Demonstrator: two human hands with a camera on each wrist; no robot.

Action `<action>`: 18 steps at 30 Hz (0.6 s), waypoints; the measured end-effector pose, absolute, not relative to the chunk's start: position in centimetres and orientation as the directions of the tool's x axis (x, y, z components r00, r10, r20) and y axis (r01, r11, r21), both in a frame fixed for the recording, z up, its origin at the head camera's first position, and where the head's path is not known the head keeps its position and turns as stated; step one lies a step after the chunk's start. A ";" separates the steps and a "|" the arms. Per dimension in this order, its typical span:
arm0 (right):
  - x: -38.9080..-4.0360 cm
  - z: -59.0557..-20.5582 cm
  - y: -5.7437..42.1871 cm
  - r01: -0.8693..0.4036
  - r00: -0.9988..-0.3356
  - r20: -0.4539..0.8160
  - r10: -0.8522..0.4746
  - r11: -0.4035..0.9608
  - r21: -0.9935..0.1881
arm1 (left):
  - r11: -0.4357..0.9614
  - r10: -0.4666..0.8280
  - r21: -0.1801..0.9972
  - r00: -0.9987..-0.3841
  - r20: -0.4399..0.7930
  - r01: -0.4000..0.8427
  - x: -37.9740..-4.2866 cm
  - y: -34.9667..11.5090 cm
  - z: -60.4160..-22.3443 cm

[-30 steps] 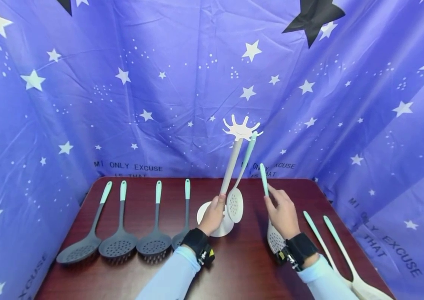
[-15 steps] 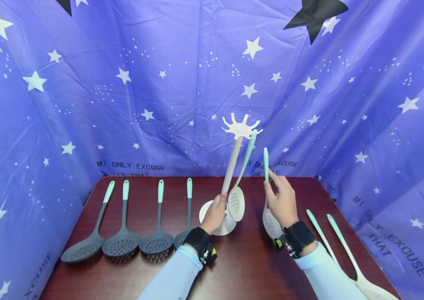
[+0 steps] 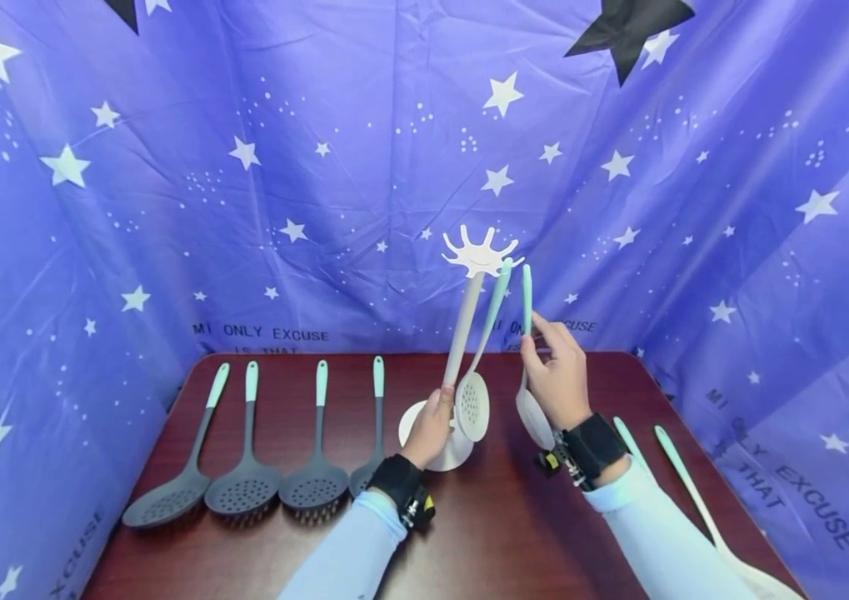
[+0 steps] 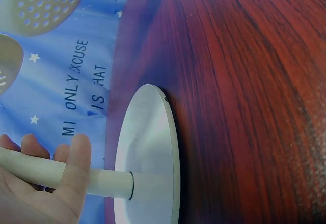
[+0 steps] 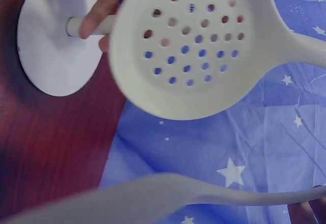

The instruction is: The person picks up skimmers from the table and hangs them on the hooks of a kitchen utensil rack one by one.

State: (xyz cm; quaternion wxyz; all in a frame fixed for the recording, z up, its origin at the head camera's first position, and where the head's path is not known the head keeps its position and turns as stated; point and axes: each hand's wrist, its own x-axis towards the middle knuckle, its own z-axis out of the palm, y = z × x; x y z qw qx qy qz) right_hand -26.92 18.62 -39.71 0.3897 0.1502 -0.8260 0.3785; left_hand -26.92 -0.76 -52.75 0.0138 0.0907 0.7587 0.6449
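My left hand [image 3: 430, 429] grips the white pole [image 3: 464, 329] of a utensil stand low down, just above its round base [image 4: 147, 147]. A ring of prongs [image 3: 480, 254] crowns the pole. From one prong on its right side hangs a white skimmer [image 3: 473, 407] with a mint handle. To the right, my right hand [image 3: 561, 371] pinches a second white skimmer [image 3: 535, 419] below its mint handle, holding it upright with the handle top close to the prongs. In the right wrist view the held skimmer [image 5: 153, 196] appears edge-on, and the hanging one shows its holes.
Several dark grey skimmers [image 3: 244, 492] with mint handles lie in a row at the left of the brown table [image 3: 499, 533]. Two white utensils [image 3: 682, 475] with mint handles lie at the right, partly under my right sleeve. A blue star-patterned curtain [image 3: 364, 208] surrounds the table.
My right hand has raised the held skimmer and brought it slightly left, its handle top rising toward the prongs. My left hand keeps its grip on the pole.
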 end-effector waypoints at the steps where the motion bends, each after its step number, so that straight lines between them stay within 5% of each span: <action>1: -26.9 -39.5 18.6 -0.545 -0.650 0.758 0.048 0.666 -0.510 | 0.154 0.154 0.981 -0.983 0.096 0.119 -26.9 -0.7 -52.7; 18: -27.3 -36.8 17.8 -0.611 -0.616 0.786 0.046 0.603 -0.514 | 0.171 0.151 0.975 -0.982 0.115 0.141 -26.6 -0.7 -52.6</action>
